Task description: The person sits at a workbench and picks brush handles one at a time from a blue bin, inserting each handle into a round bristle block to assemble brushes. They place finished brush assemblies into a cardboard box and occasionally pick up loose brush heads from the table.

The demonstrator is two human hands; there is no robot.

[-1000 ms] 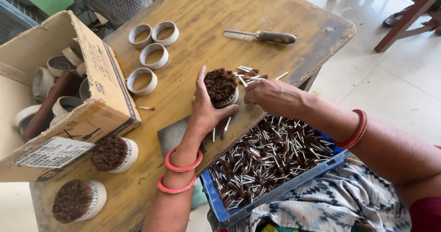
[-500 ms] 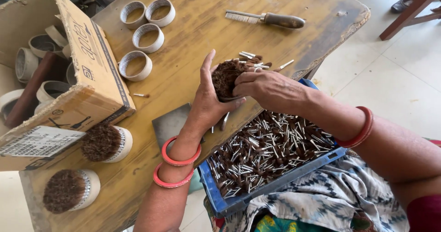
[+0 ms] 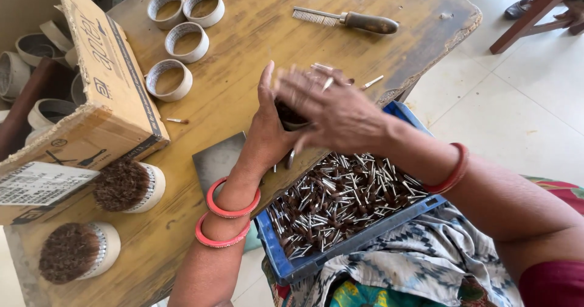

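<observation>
Fingers of L hand wrapped round a small ring part-filled w/ dark bristle tufts; thumb side up, palm facing 3 o'clock. Grasp firm on ring wall. R hand lies flat over ring top, digits spread & motion-blurred; cannot tell if they pinch anything. A few metal-tipped pieces show just beyond R hand at 12 o'clock, on the wooden table.

Ring is held above table edge, approx centre of view, mostly hidden under R hand.

Blue tray at 5 o'clock of hands, on person's lap, full of brown tufts w/ metal ends. Dark flat plate on table at 8 o'clock of L hand, partly under L wrist. Two red bangles on L wrist, one on R.

Four empty white rings at 10–11 o'clock, grouped, near carton. Open cardboard carton at 9 o'clock, more rings inside. Two finished round brushes, bristles dark, at 8 o'clock: one just beside carton, other nearer table corner. Comb-type tool w/ wooden handle at 1 o'clock, well apart from hands. One loose piece on table betw. rings & plate.
</observation>
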